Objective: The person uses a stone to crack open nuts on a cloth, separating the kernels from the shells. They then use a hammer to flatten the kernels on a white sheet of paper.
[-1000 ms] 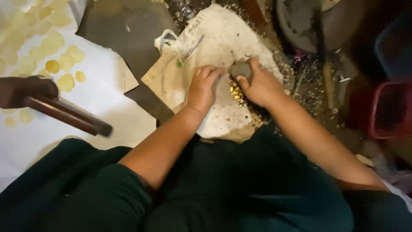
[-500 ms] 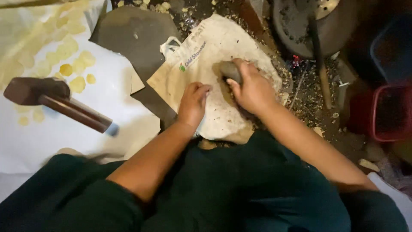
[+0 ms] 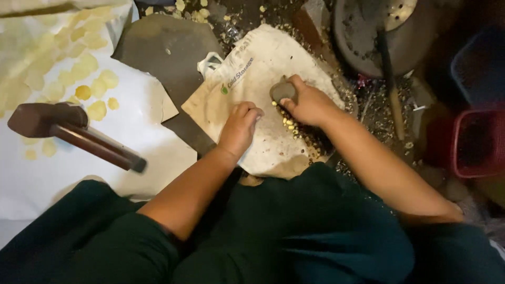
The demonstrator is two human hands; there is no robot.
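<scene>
Stone (image 3: 282, 89), small, grey and rounded, grasped in the right hand (image 3: 310, 105) and held against a pale cloth bag (image 3: 263, 68) spread flat on the ground; the fingers wrap over its top. Yellow kernels (image 3: 288, 123) lie in a loose trail on the bag just below the stone, touching the heel of that hand. Left hand (image 3: 239, 129), fingers curled loosely and holding nothing, rests knuckles-down on the bag just beside the kernels. A flat dark slab (image 3: 158, 47) shows from under the bag's left edge. To the left, a white sheet (image 3: 131, 131) bears thin yellow flattened discs (image 3: 97, 110), and a mallet (image 3: 68, 131) with a dark head and brown handle is seen above it; what supports it cannot be told. A red basket (image 3: 473, 142) stands at the far right, well apart. Judged from this pose, good work calls for a firm grasp, the stone brought squarely onto one kernel at a time, and the left fingertips kept clear of its face while steadying the bag.
</scene>
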